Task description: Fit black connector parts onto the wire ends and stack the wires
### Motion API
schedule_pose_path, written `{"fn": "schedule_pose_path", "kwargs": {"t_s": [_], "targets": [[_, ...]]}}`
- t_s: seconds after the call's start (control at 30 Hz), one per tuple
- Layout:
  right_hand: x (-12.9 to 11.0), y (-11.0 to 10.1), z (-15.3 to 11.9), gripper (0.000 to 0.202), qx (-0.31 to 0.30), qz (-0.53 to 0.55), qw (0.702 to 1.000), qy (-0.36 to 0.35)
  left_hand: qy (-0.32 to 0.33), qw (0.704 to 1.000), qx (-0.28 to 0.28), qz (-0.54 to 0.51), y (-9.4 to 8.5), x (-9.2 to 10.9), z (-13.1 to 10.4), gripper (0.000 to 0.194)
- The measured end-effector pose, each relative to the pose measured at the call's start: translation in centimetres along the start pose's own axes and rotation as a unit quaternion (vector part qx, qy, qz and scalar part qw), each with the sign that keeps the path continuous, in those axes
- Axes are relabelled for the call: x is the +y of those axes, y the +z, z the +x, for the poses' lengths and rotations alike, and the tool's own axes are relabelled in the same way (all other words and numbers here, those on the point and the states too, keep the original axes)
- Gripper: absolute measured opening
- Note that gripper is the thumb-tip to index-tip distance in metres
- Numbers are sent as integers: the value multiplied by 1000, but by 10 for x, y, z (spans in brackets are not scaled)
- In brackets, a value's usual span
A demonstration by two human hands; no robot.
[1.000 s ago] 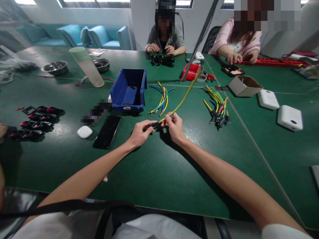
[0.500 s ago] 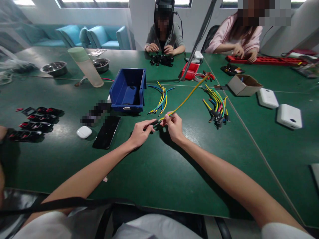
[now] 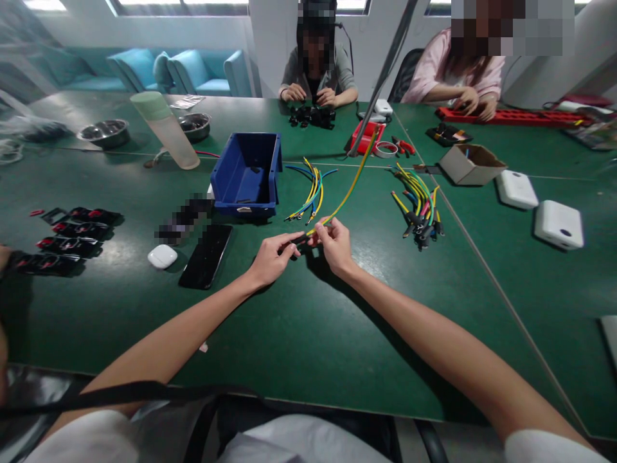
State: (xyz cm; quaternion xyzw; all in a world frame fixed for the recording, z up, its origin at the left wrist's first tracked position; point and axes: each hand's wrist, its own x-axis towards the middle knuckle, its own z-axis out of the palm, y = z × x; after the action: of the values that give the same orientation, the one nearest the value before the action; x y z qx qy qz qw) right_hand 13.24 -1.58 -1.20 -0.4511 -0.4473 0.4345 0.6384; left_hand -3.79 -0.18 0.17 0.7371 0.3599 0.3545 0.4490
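Between the fingers of my left hand (image 3: 271,258) is a short black sleeve (image 3: 299,240), closed on and pointing to the right. My right hand (image 3: 334,244) pinches a yellow-green wire (image 3: 357,177) close to its near end, which meets the sleeve. The wire's long free part curves up and away over the table. Just beyond my hands lies a loose bunch of yellow, blue and green wires (image 3: 318,190). Farther right rests a second bunch of wires (image 3: 424,202), with black sleeves on their near ends.
A blue bin (image 3: 245,209) stands left of the wires, with a black phone (image 3: 206,257) and a white earbud case (image 3: 162,256) nearer me. White boxes (image 3: 559,225) and an open cardboard box (image 3: 472,166) are at right. Two people work across the green table (image 3: 337,347).
The wire's end has come up against the black sleeve, covering the bare tip seen before. Its far end has swung left and stands more upright.
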Motion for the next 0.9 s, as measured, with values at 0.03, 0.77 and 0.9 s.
{"fn": "schedule_pose_path", "kwargs": {"t_s": [0.03,0.77,0.9], "targets": [[0,0,0,24,-2,-3,1000,3,-2,1000,-1,-4,0,-1,0,37],[2,-1,0,23,-17,11,1000,1,-16,999,-9,-38,-1,-4,2,37],[3,-1,0,25,-9,1,1000,3,-17,999,-11,-40,-2,-5,2,37]]}}
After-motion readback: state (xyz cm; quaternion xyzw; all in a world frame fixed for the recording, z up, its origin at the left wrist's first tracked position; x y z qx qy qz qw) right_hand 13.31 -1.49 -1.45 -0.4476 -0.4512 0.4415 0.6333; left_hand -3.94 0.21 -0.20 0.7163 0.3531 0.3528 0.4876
